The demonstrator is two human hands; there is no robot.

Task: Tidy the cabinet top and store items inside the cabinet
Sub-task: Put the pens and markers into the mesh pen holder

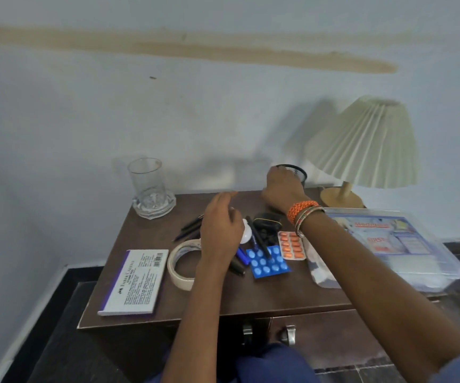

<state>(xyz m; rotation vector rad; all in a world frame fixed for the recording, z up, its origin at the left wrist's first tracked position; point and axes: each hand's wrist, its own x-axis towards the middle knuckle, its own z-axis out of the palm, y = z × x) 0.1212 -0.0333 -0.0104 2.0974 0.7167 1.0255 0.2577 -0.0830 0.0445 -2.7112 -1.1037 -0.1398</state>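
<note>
Reaching toward the back of the cabinet top [292, 294], the right hand [282, 189] rests against the black mesh pen holder [295, 172], which stands near the wall just left of the lamp [361, 150]; the fingers curl at the holder's rim, but whether this grip actually has hold of it I cannot tell, since the back of the hand hides the fingertips. Orange bangles [303, 214] circle that wrist. The left hand [220, 233] hovers over the middle of the clutter with its fingers relaxed and loosely spread, holding nothing.

Under and beside it lie several dark pens [190, 226], a roll of tape [181, 261], a blue blister pack [267, 262] with a pen across it, an orange blister pack [291, 246], a small black case [267, 219] and a white round object [246, 234] partly hidden by the hand. A Faber-Castell pad [134, 283] lies at the front left corner. A clear glass [147, 183] stands in a glass ashtray [154, 207] at the back left. A clear plastic first-aid box [389, 244] sits on the right side, partly behind the right forearm. Two metal handles [289, 334] show on the cabinet front below
</note>
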